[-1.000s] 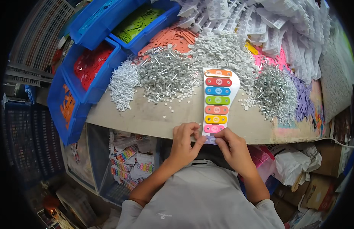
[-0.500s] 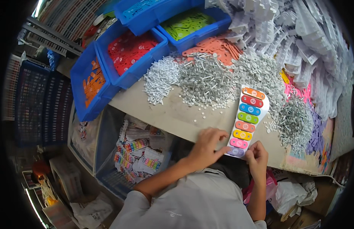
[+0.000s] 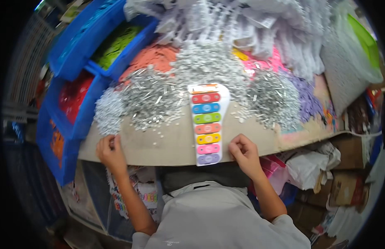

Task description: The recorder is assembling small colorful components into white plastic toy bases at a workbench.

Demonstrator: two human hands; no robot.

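Note:
A toy xylophone (image 3: 206, 129) lies on the table in front of me, a white base with a column of coloured bars from orange at the far end to purple at the table's edge. To its left, my left hand (image 3: 110, 151) is at the near edge of a heap of small white pins (image 3: 109, 110), its fingers curled together. Whether anything is between them cannot be seen. My right hand (image 3: 244, 155) rests just right of the xylophone, not touching it, thumb and fingers closed; what they may hold is hidden.
Heaps of metal pins (image 3: 153, 99), white caps (image 3: 209, 64) and more pins (image 3: 273, 97) lie across the table. Blue bins (image 3: 55, 106) with coloured bars stand left. White bases (image 3: 250, 20) pile up behind. A crate with finished xylophones (image 3: 147, 195) sits below the table.
Both hands have let go of the xylophone, which now lies on the table. My left hand has moved left to the white pins. The view has turned to the right.

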